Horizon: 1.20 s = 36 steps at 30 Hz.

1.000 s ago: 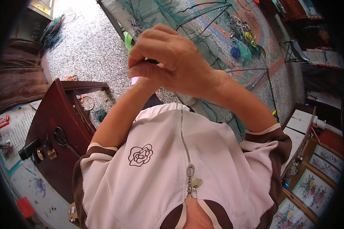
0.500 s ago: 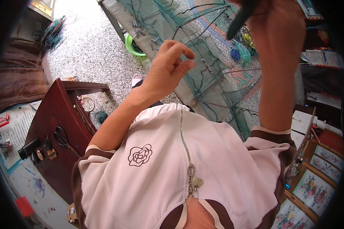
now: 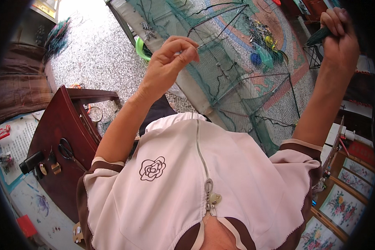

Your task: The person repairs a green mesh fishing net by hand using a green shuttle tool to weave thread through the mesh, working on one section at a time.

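My left hand (image 3: 169, 60) is raised over the near left edge of a green fishing net (image 3: 221, 66), thumb and fingers pinched together. A small greyish bit shows between the fingers, too little to name. Out to the far right, my right hand (image 3: 340, 41) is closed around a netting shuttle (image 3: 318, 37), its dark green pointed end sticking out to the left. The net is spread over thin dark frame rods, with black cord along it. Any thread between the two hands is too fine to make out.
Small grey metal pieces (image 3: 148, 30) lie on the pale board beside the net. A light green basket (image 3: 141, 50) stands beneath its edge. Beyond the net are a blue twine ball (image 3: 255, 59) and colourful cords. Left, scissors (image 3: 67, 151) rest on a dark red wooden surface (image 3: 62, 125).
My right hand has swung outward to the right with the shuttle, uncovering the cords beyond the net. The left hand has shifted slightly left and away from me.
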Motion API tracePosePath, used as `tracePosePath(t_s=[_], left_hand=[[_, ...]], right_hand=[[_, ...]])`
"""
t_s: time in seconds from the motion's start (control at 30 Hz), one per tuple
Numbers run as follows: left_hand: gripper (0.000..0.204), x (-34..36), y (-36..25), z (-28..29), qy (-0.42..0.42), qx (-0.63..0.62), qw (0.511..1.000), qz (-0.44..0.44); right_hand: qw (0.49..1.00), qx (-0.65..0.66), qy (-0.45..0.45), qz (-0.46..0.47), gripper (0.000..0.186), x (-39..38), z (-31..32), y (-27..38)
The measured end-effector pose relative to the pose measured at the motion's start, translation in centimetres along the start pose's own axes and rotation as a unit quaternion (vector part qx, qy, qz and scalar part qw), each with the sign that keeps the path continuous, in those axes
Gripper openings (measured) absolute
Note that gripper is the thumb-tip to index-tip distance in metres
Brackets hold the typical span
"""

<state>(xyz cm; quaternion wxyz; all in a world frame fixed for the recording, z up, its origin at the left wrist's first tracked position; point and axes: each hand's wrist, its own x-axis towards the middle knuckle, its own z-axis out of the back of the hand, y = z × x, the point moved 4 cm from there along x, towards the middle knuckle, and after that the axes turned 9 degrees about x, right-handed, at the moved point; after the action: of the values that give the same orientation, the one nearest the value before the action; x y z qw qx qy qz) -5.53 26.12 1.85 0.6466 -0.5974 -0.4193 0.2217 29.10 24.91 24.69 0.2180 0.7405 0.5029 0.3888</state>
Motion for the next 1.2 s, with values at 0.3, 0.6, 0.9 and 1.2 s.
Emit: tracePosePath(t_s=[0.3,0.6,0.9,1.2], left_hand=[[0.018,1.7,2.5,2.1,-0.071,-0.28,0.951,0.114],[0.016,2.4,3.6,2.4,-0.023,-0.281,0.951,0.13],[0.014,2.3,5.2,2.0,-0.046,-0.282,0.941,0.183],[0.01,2.3,6.9,1.7,-0.009,-0.403,0.886,0.228]], right_hand=[[0.789,-0.507,0.23,0.26,0.012,-4.1,-6.4,-11.0],[0.597,-0.733,0.311,0.097,0.005,-6.9,-4.6,-19.3],[0.685,-0.66,0.306,0.026,0.007,-6.6,-4.3,-21.8],[0.713,-0.641,0.278,0.052,0.012,-8.2,-5.3,-24.6]])
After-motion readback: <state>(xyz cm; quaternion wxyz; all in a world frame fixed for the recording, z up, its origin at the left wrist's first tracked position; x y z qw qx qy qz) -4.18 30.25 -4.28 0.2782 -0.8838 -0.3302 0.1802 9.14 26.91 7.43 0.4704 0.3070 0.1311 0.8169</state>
